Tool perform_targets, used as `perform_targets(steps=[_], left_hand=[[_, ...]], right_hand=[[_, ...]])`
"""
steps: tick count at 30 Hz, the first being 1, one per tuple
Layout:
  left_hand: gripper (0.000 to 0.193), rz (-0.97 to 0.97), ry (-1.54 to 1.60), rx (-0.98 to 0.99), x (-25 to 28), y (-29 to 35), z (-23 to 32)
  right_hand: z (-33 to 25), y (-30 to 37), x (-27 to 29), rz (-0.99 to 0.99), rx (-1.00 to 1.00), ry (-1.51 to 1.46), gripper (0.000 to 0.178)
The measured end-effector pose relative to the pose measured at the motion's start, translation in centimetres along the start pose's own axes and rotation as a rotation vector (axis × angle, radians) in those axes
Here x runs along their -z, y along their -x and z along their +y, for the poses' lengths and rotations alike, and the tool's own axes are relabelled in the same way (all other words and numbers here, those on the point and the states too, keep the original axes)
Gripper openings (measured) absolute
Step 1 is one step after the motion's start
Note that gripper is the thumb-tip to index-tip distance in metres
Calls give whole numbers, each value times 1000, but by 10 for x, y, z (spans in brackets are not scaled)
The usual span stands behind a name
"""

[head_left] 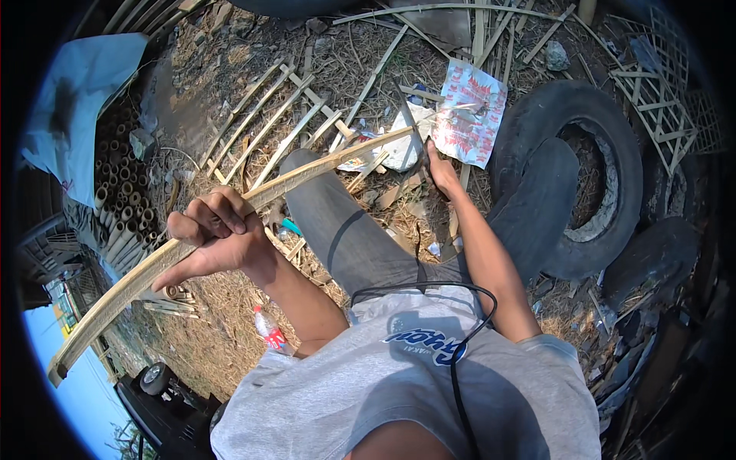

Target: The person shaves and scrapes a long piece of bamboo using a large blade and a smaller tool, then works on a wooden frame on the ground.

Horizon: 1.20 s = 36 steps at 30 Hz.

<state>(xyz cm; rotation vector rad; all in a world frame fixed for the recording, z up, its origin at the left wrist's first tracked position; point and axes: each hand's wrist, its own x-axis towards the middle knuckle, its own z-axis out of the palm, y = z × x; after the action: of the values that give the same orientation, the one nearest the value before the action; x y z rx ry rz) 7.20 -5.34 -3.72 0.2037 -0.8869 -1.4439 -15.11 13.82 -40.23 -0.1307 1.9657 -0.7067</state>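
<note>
A long split bamboo strip [322, 163] slants from the lower left up to the middle of the head view. My left hand [218, 234] is closed round it, palm up, with the fingers curled over its top. Near the strip's far end, my right hand [442, 170] grips a knife, its handle mostly hidden in the hand. The knife's thin dark blade [409, 111] points away from me and crosses the strip's tip. Whether the blade cuts in or only touches, I cannot tell.
Several bamboo strips [261, 126] lie on the ground ahead. A printed sheet [469, 115] and a tyre [517, 126] are to the right. Stacked bamboo tubes [119, 180] stand at the left, and a bottle [268, 328] lies by my left elbow. A black cable [454, 368] hangs over my shirt.
</note>
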Motion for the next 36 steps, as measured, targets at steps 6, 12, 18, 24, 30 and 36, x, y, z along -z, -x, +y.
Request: perform_targets(steps=[6, 12, 18, 24, 30, 36], left_hand=[[80, 128, -129, -44, 3, -1, 14], [83, 112, -174, -13, 3, 1, 15], [83, 111, -130, 1, -2, 2, 13], [83, 228, -278, -31, -15, 1, 8], [77, 306, -490, -212, -25, -6, 3], [76, 220, -558, -293, -35, -8, -4]], right_hand=[[-32, 38, -22, -75, 64, -507, 57], [-37, 56, -19, 388, 411, -65, 32], [-34, 55, -22, 489, 480, -116, 27], [-27, 45, -18, 573, 600, -160, 29], [-41, 48, -26, 356, 375, -228, 45], [-65, 72, -24, 40, -27, -236, 81]])
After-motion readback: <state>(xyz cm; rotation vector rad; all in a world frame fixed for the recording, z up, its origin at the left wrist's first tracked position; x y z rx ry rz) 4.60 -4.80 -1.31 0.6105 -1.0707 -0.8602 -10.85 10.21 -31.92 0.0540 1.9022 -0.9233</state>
